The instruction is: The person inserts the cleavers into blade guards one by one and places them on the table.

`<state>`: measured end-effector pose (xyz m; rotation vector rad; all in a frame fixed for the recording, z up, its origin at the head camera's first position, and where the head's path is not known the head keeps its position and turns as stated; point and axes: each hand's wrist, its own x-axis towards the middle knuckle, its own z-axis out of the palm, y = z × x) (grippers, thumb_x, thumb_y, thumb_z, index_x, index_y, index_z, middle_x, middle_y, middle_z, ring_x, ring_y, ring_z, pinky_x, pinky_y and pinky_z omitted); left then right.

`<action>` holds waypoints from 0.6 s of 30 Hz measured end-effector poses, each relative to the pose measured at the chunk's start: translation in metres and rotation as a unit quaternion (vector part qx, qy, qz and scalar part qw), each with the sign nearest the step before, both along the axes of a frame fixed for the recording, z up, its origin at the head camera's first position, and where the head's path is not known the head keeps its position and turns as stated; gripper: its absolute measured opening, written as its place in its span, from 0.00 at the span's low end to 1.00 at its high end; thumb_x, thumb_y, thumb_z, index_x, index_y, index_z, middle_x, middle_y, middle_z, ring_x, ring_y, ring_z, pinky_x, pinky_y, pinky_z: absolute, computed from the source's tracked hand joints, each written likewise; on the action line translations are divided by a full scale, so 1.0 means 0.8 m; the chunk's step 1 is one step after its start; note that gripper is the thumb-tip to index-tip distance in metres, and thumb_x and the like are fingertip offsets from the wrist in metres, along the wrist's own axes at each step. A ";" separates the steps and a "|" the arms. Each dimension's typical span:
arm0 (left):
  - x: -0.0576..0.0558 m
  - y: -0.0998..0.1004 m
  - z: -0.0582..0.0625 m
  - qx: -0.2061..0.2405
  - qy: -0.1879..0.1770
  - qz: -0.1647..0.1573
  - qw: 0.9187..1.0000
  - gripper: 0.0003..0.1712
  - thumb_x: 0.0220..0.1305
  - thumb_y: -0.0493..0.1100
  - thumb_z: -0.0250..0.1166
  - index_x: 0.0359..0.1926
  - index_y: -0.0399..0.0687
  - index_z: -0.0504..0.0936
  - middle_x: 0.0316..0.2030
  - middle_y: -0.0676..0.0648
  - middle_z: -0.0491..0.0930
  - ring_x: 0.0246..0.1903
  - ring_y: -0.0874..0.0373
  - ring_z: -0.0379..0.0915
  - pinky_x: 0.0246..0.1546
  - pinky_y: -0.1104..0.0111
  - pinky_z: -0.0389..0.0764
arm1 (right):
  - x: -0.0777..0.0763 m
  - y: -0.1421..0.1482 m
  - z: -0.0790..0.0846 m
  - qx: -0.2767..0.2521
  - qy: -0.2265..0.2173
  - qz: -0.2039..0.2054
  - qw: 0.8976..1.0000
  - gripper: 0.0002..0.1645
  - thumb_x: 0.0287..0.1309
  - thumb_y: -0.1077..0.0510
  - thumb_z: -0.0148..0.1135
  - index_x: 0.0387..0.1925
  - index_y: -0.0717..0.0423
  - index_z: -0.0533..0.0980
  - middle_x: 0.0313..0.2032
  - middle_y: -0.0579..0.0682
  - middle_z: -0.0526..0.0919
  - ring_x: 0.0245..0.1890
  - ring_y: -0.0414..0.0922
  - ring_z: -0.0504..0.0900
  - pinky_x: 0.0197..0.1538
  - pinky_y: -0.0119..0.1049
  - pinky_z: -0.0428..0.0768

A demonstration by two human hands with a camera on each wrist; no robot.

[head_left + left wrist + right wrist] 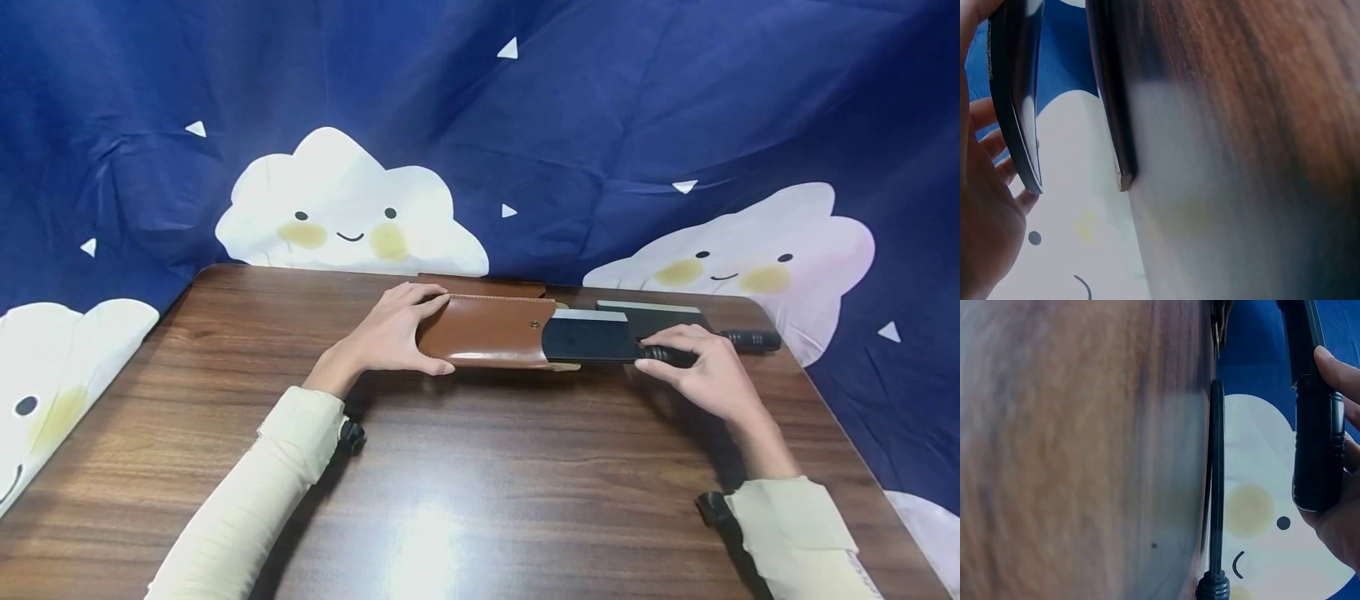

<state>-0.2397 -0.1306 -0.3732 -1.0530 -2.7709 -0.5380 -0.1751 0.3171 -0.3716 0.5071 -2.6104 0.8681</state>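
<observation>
A cleaver with a black blade (588, 337) and a pale edge on its far side is partly inside a brown leather sheath (483, 333); the rest of the blade is hidden there. My left hand (397, 329) grips the sheath's left end, thumb on the near side and fingers on the far side. The right hand (701, 367) holds the cleaver by its ribbed black handle (1319, 450). In the left wrist view the sheath (1016, 106) appears edge-on, raised above the table.
A second black cleaver (648, 317) lies behind on the wooden table (525, 483), its handle (753, 340) pointing right. Another brown leather sheath (480, 285) lies along the table's back edge. A blue cloth (570, 125) with white clouds hangs right behind the table.
</observation>
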 end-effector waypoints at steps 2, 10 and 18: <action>-0.001 0.000 -0.002 -0.001 0.002 0.000 1.000 0.67 0.40 0.75 0.72 0.73 0.36 0.68 0.69 0.41 0.66 0.70 0.44 0.57 0.73 0.49 0.47 | 0.000 -0.001 -0.001 0.001 0.004 -0.001 1.000 0.15 0.49 0.56 0.80 0.41 0.51 0.89 0.39 0.46 0.86 0.46 0.40 0.77 0.49 0.29 0.68; -0.001 -0.002 -0.003 0.002 0.007 -0.001 1.000 0.67 0.39 0.76 0.72 0.73 0.36 0.68 0.69 0.41 0.67 0.70 0.45 0.57 0.73 0.49 0.48 | -0.002 -0.007 -0.006 -0.016 0.033 0.008 0.999 0.16 0.45 0.59 0.83 0.39 0.51 0.89 0.37 0.45 0.87 0.44 0.38 0.78 0.48 0.27 0.69; 0.000 0.003 0.000 0.004 0.007 -0.008 1.000 0.67 0.40 0.76 0.72 0.72 0.36 0.68 0.69 0.41 0.67 0.70 0.45 0.57 0.73 0.49 0.47 | -0.003 -0.013 -0.005 -0.021 -0.003 0.010 1.000 0.15 0.47 0.56 0.82 0.39 0.51 0.89 0.37 0.43 0.87 0.43 0.34 0.78 0.47 0.24 0.69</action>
